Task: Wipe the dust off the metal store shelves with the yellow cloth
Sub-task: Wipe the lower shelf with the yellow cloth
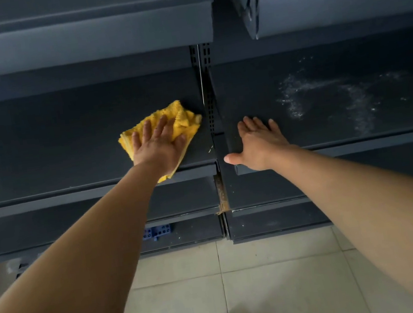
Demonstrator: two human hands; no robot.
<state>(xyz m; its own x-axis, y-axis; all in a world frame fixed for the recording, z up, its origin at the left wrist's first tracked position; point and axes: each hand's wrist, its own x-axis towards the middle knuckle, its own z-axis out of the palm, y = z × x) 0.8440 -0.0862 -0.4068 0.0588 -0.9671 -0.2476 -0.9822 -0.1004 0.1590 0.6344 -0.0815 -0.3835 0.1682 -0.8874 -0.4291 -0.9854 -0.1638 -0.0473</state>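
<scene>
Left hand [157, 151] flat, fingers spread, pressing yellow cloth [168, 124] onto left shelf [37, 144] near its right end. Right hand [258, 143] at 3 o'clock of it, fingers slightly apart, flat on right shelf [329, 122]; dust smear [324, 93] at 2 o'clock.

text: none readable | labels: none | brands: none | numbers: none | signs: none

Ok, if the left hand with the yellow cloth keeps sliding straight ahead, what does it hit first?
Probably nothing on the shelf: the left hand and yellow cloth face bare shelf up to its back panel, though depth is hard to judge.
</scene>
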